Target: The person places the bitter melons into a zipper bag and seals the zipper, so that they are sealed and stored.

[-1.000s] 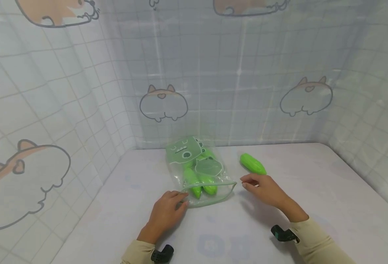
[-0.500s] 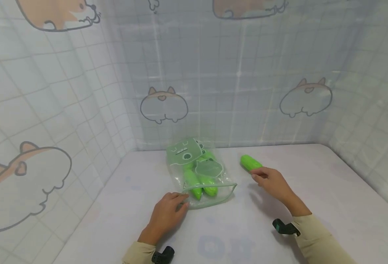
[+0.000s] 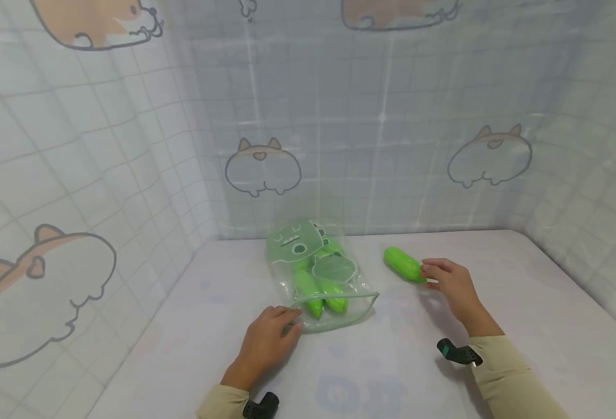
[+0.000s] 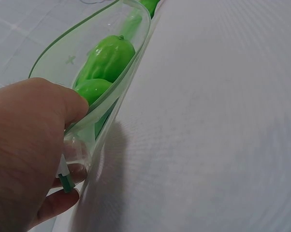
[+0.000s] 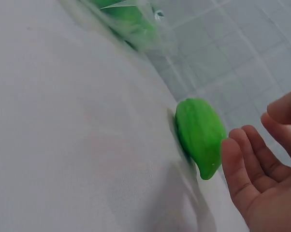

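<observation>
A clear plastic pouch with green frog-like prints lies on the table, its green-edged mouth toward me. Several bright green vegetables show through it. My left hand pinches the left corner of the mouth. In the left wrist view the thumb lies at the rim, and a ridged green vegetable shows inside the parted mouth. One loose green vegetable, ridged and tapering to a tip, lies right of the pouch. My right hand is at its near end, fingers parted and not wrapped round it; contact is hard to tell.
The white table meets a curtain with a grid and dog drawings at the back. Similar sheets stand at the left and right sides. Each wrist wears a dark strap device.
My right hand has moved right, away from the pouch mouth, to the near end of the loose vegetable. My left hand stays at the pouch corner.
</observation>
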Available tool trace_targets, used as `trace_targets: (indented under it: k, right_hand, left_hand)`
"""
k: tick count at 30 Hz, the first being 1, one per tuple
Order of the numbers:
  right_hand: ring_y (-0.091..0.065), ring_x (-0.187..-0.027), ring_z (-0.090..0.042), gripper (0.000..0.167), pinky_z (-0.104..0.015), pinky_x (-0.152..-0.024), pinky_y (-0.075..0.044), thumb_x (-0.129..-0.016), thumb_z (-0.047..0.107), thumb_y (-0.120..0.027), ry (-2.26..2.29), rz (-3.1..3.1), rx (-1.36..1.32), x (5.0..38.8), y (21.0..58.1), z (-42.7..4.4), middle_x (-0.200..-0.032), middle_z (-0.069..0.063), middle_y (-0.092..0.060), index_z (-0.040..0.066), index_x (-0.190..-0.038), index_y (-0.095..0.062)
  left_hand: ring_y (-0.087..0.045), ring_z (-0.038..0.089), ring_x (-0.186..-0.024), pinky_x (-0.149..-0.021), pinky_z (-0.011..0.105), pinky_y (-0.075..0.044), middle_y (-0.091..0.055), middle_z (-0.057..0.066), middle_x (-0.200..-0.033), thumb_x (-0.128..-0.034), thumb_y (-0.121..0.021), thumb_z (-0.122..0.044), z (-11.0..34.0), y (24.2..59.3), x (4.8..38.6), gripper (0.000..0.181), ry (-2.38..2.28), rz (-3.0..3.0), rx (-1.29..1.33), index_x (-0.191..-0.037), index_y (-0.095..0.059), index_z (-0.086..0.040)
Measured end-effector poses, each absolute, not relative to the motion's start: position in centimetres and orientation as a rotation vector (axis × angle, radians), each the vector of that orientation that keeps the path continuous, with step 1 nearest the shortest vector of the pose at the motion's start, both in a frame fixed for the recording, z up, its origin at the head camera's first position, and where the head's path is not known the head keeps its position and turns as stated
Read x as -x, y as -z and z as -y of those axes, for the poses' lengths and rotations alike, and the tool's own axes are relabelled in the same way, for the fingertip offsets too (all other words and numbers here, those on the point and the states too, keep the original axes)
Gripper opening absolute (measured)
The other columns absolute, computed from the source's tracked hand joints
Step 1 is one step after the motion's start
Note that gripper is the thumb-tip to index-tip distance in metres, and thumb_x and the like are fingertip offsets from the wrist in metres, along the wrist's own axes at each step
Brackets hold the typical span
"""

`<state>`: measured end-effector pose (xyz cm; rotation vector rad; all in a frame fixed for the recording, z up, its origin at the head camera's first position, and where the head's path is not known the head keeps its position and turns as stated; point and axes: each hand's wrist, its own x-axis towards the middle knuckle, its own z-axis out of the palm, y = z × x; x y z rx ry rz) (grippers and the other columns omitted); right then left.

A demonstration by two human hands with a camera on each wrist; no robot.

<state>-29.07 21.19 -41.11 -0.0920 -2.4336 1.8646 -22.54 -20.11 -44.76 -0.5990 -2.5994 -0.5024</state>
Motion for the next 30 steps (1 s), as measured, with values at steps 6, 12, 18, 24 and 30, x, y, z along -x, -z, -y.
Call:
trace_targets:
  k: [6, 12, 18, 24, 30]
  right_hand:
    - [-0.063, -0.106, -0.015, 0.047, -0.033, -0.090, -0.055, -0.104, 0.026, -0.055, -1.928, 2.368, 0.155, 29.4, 41.4, -21.4, -0.134, -0.025, -0.056, -0.007, -0.137, -0.052]
    - [-0.058, -0.119, -0.028, 0.053, -0.031, -0.090, -0.054, -0.104, 0.034, -0.056, -1.913, 2.374, 0.227, 30.0, 42.0, -21.7, -0.138, -0.021, -0.052, -0.005, -0.139, -0.051]
    - [-0.056, -0.123, -0.032, 0.052, -0.027, -0.087, -0.055, -0.103, 0.038, -0.055, -1.837, 2.411, 0.270, 30.7, 42.3, -21.9, -0.138, -0.021, -0.054, -0.001, -0.137, -0.054]
    - [-0.059, -0.116, -0.030, 0.052, -0.025, -0.083, -0.055, -0.102, 0.039, -0.055, -1.785, 2.448, 0.297, 31.1, 42.6, -21.7, -0.134, -0.021, -0.056, 0.000, -0.137, -0.054]
    - [-0.062, -0.111, -0.030, 0.052, -0.024, -0.080, -0.055, -0.103, 0.037, -0.055, -1.675, 2.511, 0.274, 31.4, 42.9, -21.2, -0.134, -0.025, -0.056, -0.003, -0.137, -0.053]
  left_hand:
    - [-0.064, 0.019, -0.098, -0.079, 0.040, -0.055, -0.072, -0.002, -0.109, -0.0908, -0.073, -0.029, 20.1, 44.7, 22.6, 0.025, 0.508, 2.606, 0.596, -0.113, -0.077, -0.020]
    - [-0.063, 0.018, -0.098, -0.079, 0.039, -0.055, -0.072, -0.002, -0.109, -0.0909, -0.073, -0.029, 20.1, 44.6, 22.5, 0.024, 0.509, 2.611, 0.592, -0.113, -0.077, -0.020]
    - [-0.063, 0.017, -0.098, -0.079, 0.038, -0.054, -0.071, -0.003, -0.109, -0.0914, -0.072, -0.031, 20.1, 44.7, 22.6, 0.025, 0.498, 2.606, 0.597, -0.115, -0.077, -0.021]
    - [-0.063, 0.018, -0.097, -0.079, 0.038, -0.054, -0.072, -0.003, -0.109, -0.0911, -0.072, -0.030, 20.0, 44.6, 22.5, 0.025, 0.496, 2.599, 0.604, -0.114, -0.077, -0.020]
    - [-0.063, 0.017, -0.097, -0.079, 0.037, -0.055, -0.072, -0.003, -0.108, -0.0908, -0.073, -0.030, 20.1, 44.5, 22.3, 0.025, 0.482, 2.602, 0.598, -0.114, -0.077, -0.021]
